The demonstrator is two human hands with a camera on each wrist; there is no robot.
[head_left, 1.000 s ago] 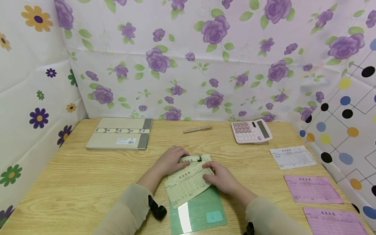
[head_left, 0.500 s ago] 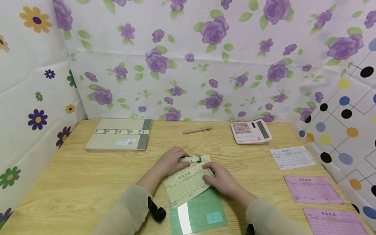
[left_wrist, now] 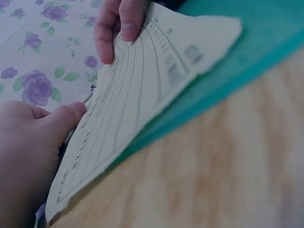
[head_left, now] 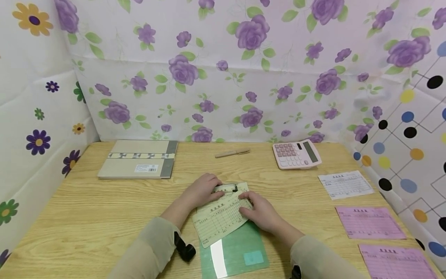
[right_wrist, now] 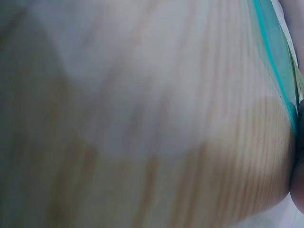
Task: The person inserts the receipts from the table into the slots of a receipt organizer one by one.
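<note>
A green translucent clipboard [head_left: 240, 248] lies on the table before me. My left hand [head_left: 198, 193] grips its top edge, thumb on the metal clip [head_left: 228, 188]. A pale yellow printed form [head_left: 217, 226] lies slanted over the board, above another yellow form [head_left: 244, 187] at the clip. My right hand [head_left: 263, 211] pinches the slanted form's right edge between thumb and fingers. In the left wrist view this form [left_wrist: 118, 109] bows up, its lower edge raised off the green board [left_wrist: 213, 88]. The right wrist view shows mostly table, with the board's green edge [right_wrist: 274, 61] at right.
A beige album-like book [head_left: 139, 159] lies back left, a pen [head_left: 232, 153] back centre, a pink calculator [head_left: 296, 155] back right. Along the right side lie a white form [head_left: 345, 185] and two pink forms [head_left: 369, 223]. Floral cloth [head_left: 216, 77] walls the table's back.
The whole head view has shifted slightly left. Both hands, the forms and the clipboard otherwise look the same.
</note>
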